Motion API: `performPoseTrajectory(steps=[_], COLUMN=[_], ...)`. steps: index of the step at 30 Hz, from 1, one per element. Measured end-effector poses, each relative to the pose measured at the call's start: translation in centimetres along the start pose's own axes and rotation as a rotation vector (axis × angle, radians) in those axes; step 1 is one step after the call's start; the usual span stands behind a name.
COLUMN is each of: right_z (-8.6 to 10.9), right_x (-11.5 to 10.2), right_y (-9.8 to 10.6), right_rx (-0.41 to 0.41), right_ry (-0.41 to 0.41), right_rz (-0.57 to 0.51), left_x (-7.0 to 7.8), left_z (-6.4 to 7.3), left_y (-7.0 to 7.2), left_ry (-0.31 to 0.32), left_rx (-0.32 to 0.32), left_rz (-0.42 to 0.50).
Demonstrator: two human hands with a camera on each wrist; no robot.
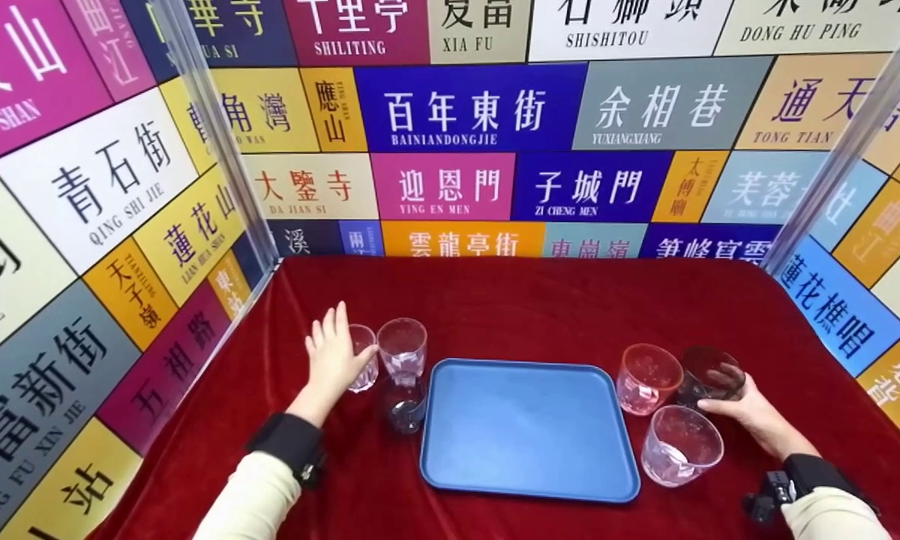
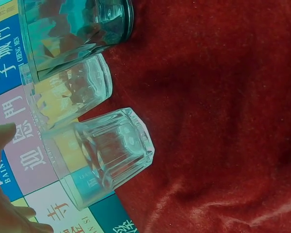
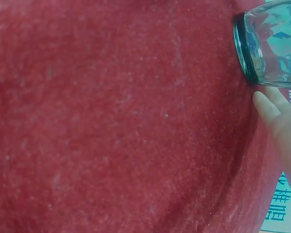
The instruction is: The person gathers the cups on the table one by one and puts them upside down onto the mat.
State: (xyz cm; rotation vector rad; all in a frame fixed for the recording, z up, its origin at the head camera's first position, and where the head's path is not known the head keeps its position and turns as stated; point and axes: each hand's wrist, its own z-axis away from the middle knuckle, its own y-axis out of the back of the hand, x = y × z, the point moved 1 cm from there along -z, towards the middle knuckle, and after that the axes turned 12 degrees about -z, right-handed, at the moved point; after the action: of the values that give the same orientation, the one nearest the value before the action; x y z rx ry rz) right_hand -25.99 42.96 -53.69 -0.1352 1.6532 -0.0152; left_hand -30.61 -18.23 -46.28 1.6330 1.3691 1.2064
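Note:
My left hand (image 1: 335, 356) is spread beside the leftmost clear glass (image 1: 365, 375), thumb near its rim. In the left wrist view its fingers stand apart from the clear faceted glass (image 2: 119, 150). Another clear glass (image 1: 403, 341) and a dark tinted glass (image 1: 406, 409) stand close by. At the right, my right hand (image 1: 754, 412) holds a dark tinted glass (image 1: 697, 367), thumb on the near side and fingers showing through the wall. In the right wrist view that dark glass (image 3: 271, 46) is cut off by the frame's edge.
A blue tray (image 1: 529, 427) lies between the two groups of glasses on the red cloth (image 1: 495, 307). Left of the right hand stand an amber-rimmed glass (image 1: 649, 375) and a clear glass (image 1: 681, 446). Panels with printed signs (image 1: 465, 109) enclose the table's back and sides.

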Motion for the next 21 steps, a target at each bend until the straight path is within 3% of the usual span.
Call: performPoseTrajectory(steps=[5,9,15,21], right_z=[0.0,0.0,-0.1,-0.2], right_x=[-0.1,0.0,-0.4,-2.2], right_y=[-0.1,-0.1,-0.1,0.0], right_rx=[0.064,0.079,0.063,0.076], right_ry=[-0.020,-0.010,-0.025,-0.014], right_rz=[0.181,0.192,-0.114,-0.402], left_x=[-0.1,-0.2,-0.4,-0.4], left_z=[0.1,0.2,0.3,0.4], left_y=[0.1,0.1,0.2,0.4], left_ry=[-0.021,-0.028,-0.037,-0.040], left_rx=[0.050,0.070,0.075,0.067], left_rz=[0.021,0.031,0.040,0.043])
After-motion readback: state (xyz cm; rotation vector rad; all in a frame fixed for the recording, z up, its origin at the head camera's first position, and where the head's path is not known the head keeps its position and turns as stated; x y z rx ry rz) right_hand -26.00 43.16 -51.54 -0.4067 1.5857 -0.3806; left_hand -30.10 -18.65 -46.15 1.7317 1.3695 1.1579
